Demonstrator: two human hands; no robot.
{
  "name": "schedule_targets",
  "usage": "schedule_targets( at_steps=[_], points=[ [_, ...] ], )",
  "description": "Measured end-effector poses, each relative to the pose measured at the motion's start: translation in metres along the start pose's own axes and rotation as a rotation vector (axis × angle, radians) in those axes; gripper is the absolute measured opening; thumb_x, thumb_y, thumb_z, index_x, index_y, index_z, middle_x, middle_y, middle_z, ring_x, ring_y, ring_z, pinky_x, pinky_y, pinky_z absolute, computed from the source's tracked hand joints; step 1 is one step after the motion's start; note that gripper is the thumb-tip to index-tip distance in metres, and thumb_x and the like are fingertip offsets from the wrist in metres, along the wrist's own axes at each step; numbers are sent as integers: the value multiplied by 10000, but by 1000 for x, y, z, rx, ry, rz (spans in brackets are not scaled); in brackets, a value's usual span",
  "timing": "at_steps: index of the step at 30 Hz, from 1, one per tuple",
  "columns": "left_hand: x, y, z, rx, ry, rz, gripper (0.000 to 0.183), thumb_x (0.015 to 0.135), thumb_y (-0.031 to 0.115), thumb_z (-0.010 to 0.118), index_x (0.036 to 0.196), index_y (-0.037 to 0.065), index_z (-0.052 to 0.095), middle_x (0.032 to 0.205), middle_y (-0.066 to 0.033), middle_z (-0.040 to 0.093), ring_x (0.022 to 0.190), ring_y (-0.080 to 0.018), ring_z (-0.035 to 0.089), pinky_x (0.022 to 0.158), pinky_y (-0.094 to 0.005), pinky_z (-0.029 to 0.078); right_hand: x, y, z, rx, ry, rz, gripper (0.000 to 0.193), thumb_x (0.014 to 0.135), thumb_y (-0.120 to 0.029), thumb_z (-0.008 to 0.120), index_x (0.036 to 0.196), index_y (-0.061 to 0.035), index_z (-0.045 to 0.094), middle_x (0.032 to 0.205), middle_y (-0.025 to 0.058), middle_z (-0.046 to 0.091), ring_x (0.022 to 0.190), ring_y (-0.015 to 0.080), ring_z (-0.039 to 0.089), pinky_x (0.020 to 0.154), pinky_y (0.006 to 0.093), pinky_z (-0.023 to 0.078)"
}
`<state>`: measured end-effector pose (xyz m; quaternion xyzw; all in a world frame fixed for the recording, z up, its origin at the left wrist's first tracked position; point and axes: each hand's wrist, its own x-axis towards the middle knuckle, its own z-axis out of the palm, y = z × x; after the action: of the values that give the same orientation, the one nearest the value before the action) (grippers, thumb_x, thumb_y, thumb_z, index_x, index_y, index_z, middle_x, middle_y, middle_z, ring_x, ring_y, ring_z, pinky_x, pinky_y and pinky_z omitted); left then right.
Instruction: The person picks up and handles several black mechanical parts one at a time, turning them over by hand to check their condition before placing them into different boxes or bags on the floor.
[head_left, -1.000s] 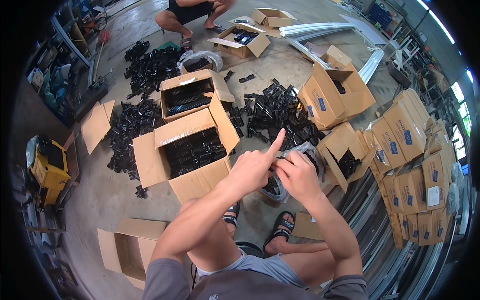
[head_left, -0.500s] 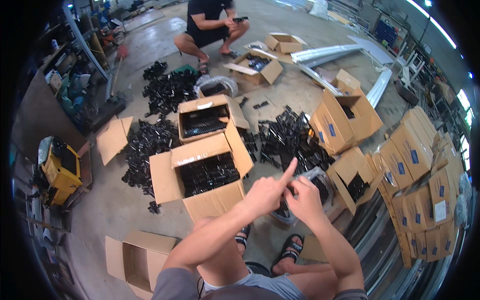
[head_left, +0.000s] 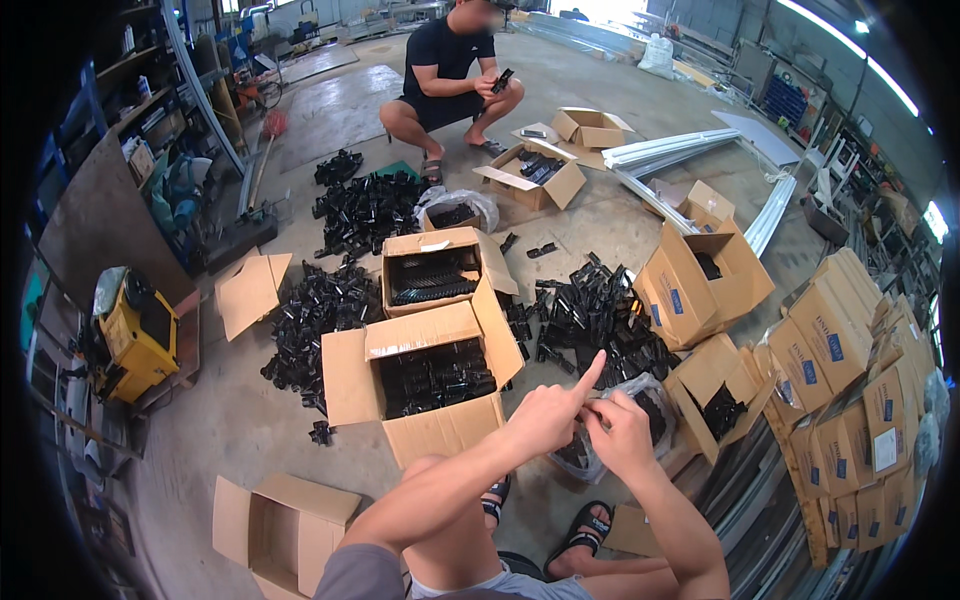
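Two hands meet: the left hand [head_left: 548, 418] has its index finger extended, and the right hand [head_left: 624, 432] has its fingers curled against it; whether anything is clamped between them cannot be told. Compared with the earlier pictures, the view has tipped upward, showing the co-worker [head_left: 445, 58] more fully, well beyond the grip, while the hands' pose is unchanged, suggesting no visible advance in the handling. Loose black parts [head_left: 585, 312] lie heaped just beyond the grip, an open carton [head_left: 445, 429] of them to its left.
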<state>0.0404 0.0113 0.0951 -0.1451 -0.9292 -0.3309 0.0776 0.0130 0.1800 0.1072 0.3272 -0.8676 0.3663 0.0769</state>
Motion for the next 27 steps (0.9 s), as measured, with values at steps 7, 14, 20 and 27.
schedule_targets(
  at_steps=[7,14,20,27],
  points=[
    [0,2,1,12,-33,-16,1097,694,0,677,1599,132,70,680,-219,647,622,-420,636,584,-505,511,-1,-4,-3,-24,8,18,110,844,-118,723,911,-37,753,723,108,588,616,281,594,575,389,478],
    [-2,-4,9,0,29,32,1118,689,28,701,1601,136,63,654,-207,640,604,-408,635,569,-492,508,-2,-4,-4,-115,-9,-47,118,838,-117,712,930,-57,755,734,102,594,698,295,610,636,406,495],
    [-2,0,-1,-5,-7,-103,933,726,53,727,1519,109,237,739,-194,673,672,-423,649,608,-492,514,-5,-1,-2,7,75,-5,127,869,-117,690,958,-42,740,748,102,607,697,253,617,639,348,492],
    [6,-9,-3,-273,139,-177,423,736,145,792,1063,38,546,903,-215,701,873,-398,680,760,-474,536,-71,109,50,1453,524,1066,48,946,-34,610,931,-12,650,831,31,610,795,141,620,685,248,512]
  ],
)
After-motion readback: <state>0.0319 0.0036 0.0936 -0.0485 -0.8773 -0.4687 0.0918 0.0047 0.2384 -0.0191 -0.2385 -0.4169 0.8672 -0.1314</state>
